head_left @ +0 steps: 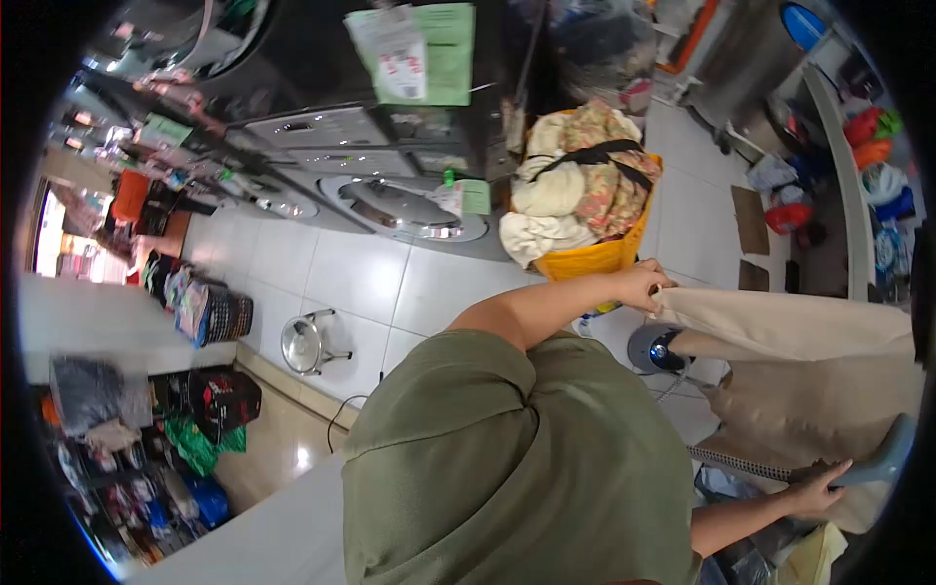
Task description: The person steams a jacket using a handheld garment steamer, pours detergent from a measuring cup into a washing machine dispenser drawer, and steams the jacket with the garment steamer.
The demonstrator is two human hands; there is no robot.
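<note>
My left hand (641,285) is closed on the edge of a beige cloth (780,320), which stretches away to the right of the view. In my right hand (817,489) is the grey-blue head of a garment steamer (882,456), with its face close to the lower part of the cloth. A ribbed hose (736,462) runs to that hand. Partly behind the cloth, a round dark base with a dial (655,348) stands on the floor.
A yellow bag (595,261) stuffed with cream and floral fabric stands beside my left arm. Front-loading washers (409,205) line the upper left. A metal stool (304,343), a laundry basket (222,312) and a shelf (843,185) with colourful items are around.
</note>
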